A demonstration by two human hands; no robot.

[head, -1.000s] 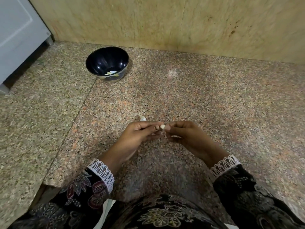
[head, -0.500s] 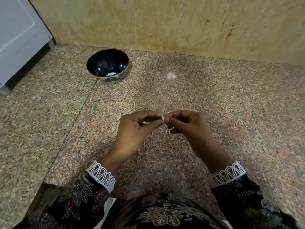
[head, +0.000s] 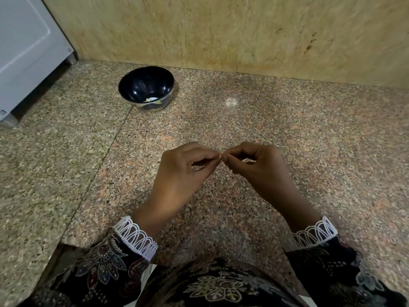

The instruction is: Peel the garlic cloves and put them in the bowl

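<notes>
Pinching at both ends, a garlic clove (head: 220, 156) was held between the left hand (head: 186, 171) and right hand (head: 254, 167) above the counter (head: 309, 134); judged light, firm, slippery, with papery skin.

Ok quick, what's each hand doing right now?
Left hand: fingers curled, pinching a small pale garlic clove at its fingertips.
Right hand: pinching the same clove from the other side.
</notes>
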